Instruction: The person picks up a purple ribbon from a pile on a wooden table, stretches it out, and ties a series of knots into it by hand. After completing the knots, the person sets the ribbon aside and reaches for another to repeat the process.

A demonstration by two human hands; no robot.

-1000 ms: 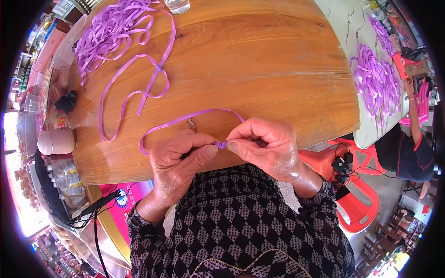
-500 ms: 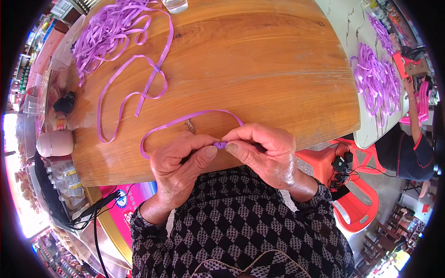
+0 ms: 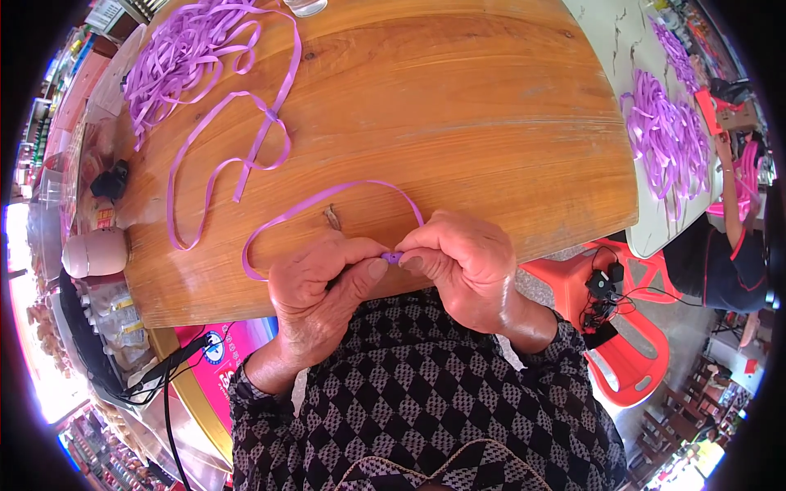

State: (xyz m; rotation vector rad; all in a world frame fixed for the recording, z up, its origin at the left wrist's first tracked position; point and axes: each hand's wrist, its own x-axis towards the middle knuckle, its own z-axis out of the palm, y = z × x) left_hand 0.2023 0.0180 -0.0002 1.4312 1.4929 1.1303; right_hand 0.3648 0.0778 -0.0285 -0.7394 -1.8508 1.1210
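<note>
Over the worktop's (image 3: 491,123) near edge, the left hand (image 3: 319,286) and right hand (image 3: 467,262) pinch a small knot (image 3: 391,258) in a purple ribbon (image 3: 372,181), seemingly unfinished, while an apparently joined ribbon (image 3: 272,115) and tangled pile (image 3: 184,57) lie on the worktop's left.

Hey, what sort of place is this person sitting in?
Probably a small shop doubling as a workspace: blurry shelves crowded with small colourful goods line the edges, while a tangled heap of flat purple ribbon lies on a brown wooden table.
</note>
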